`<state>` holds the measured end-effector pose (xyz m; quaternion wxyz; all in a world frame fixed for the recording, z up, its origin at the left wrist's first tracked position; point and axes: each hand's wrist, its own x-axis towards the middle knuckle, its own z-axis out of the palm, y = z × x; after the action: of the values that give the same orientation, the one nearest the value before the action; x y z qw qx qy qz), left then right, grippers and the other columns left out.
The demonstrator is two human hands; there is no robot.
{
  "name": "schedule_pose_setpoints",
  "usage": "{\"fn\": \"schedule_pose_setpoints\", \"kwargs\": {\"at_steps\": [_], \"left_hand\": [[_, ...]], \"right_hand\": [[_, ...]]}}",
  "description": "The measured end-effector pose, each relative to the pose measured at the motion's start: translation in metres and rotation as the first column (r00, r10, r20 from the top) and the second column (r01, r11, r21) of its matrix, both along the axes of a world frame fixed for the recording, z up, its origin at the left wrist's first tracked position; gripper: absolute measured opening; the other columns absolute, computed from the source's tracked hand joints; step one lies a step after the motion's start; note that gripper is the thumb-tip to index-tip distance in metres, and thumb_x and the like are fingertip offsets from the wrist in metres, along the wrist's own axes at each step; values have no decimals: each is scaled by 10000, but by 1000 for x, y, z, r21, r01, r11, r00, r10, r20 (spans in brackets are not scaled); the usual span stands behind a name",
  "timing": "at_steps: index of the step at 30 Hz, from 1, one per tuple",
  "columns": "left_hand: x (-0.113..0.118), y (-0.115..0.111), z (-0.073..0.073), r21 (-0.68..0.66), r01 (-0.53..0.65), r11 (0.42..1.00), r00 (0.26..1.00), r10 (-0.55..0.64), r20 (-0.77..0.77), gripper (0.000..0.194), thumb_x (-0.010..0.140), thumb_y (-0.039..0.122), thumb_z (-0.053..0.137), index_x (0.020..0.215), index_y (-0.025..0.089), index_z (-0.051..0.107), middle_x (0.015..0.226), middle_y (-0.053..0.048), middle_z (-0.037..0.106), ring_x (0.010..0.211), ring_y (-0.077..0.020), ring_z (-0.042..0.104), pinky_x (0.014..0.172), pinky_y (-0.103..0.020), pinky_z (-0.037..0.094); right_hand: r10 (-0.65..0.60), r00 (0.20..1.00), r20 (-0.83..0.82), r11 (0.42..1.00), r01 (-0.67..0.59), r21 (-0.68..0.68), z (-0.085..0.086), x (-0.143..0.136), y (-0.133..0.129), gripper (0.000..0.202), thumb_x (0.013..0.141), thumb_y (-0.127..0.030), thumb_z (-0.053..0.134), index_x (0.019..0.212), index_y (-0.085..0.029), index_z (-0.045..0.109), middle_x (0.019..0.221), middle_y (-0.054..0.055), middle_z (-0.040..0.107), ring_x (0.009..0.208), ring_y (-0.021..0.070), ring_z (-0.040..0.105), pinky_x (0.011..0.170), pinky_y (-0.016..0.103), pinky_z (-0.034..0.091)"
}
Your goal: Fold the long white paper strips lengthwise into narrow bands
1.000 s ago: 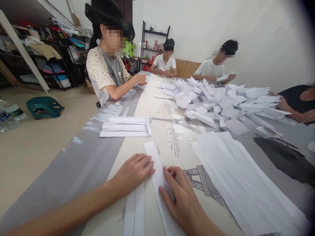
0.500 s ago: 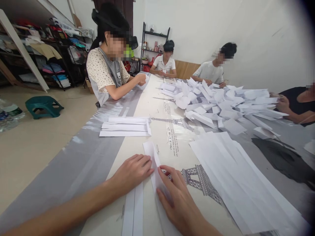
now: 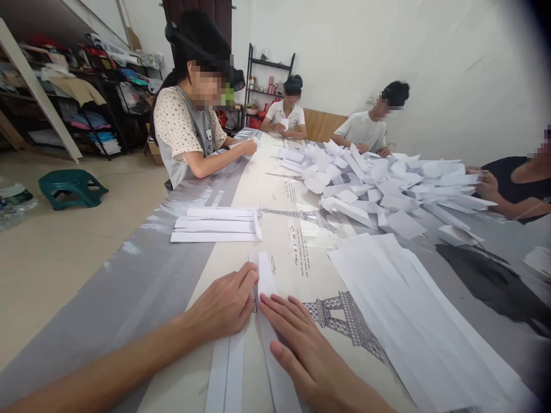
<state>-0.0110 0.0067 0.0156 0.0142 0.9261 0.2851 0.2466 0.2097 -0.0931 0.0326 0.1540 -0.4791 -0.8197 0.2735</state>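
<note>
Left hand (image 3: pixel 228 301) pinching paper strip (image 3: pixel 267 276); right hand (image 3: pixel 307 344) flat atop; tablecloth script (image 3: pixel 306 255) barely legible.

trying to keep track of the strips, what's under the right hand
Under the right hand runs a white paper strip, lying over the printed table cover. Whatever the palm covers is hidden and cannot be seen.
</note>
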Motion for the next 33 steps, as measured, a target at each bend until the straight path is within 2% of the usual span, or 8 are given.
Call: {"fn": "schedule_pose_setpoints", "kwargs": {"at_steps": [5, 9, 14, 18, 25, 29, 33], "left_hand": [[-2, 1, -7, 106, 24, 994, 999, -21, -29, 331, 983, 79, 361, 1282, 150, 485, 1316, -165, 604, 916, -225, 716, 749, -343, 583], [-1, 0, -13, 160, -2, 987, 1000, 6, -23, 348, 979, 43, 356, 1266, 123, 537, 1364, -196, 594, 1008, -253, 723, 816, -370, 602], [0, 1, -15, 108, 10, 994, 1000, -7, -27, 385, 966, 33, 380, 1277, 136, 581, 1276, -161, 657, 1081, -270, 671, 922, -432, 579], [1, 2, -13, 89, 1, 996, 999, 3, -44, 339, 969, 58, 414, 1236, 135, 608, 1275, -150, 664, 1172, -306, 607, 961, -483, 558], [0, 5, -10, -22, 16, 1000, 1000, -16, -24, 247, 1033, 170, 422, 1190, 123, 607, 1466, -188, 538, 1409, -300, 483, 1132, -457, 482], [2, 6, -9, -11, 3, 1000, 998, -3, -69, 322, 1051, 214, 406, 1315, 106, 556, 1408, -190, 588, 1369, -303, 524, 1118, -468, 490], [5, 4, -9, 71, -18, 997, 990, 28, -140, 382, 1053, 195, 368, 1363, 44, 532, 1364, -221, 614, 1330, -322, 551, 1108, -488, 481]], "right_hand": [[25, 997, 74, 997, -30, 67, -4, -2, 0, 594, 1104, -454, 386, 1641, -277, 205, 1681, 6, 269, 1557, 258, 251, 1271, 575, 232], [18, 995, 96, 995, -28, 100, -5, -3, 0, 587, 1107, -435, 377, 1642, -269, 200, 1672, 6, 303, 1549, 249, 276, 1267, 555, 263], [17, 994, 108, 992, -30, 122, -5, -4, 1, 555, 1115, -397, 349, 1637, -255, 223, 1665, 11, 323, 1542, 245, 295, 1263, 554, 277], [15, 990, 137, 987, -37, 155, -7, -4, 2, 533, 1114, -323, 337, 1632, -247, 235, 1664, 8, 330, 1538, 229, 303, 1256, 540, 301], [24, 984, 179, 966, -70, 251, -11, -5, 4, 568, 1059, -250, 446, 1609, -215, 311, 1644, 54, 374, 1510, 268, 362, 1221, 560, 360], [28, 980, 198, 960, -82, 266, -10, -6, 3, 562, 1049, -236, 448, 1597, -185, 333, 1652, 64, 356, 1505, 278, 370, 1211, 569, 372], [31, 979, 203, 963, -84, 258, -12, -7, 3, 593, 1036, -217, 456, 1609, -205, 303, 1654, 46, 350, 1508, 270, 366, 1218, 565, 360]]}}
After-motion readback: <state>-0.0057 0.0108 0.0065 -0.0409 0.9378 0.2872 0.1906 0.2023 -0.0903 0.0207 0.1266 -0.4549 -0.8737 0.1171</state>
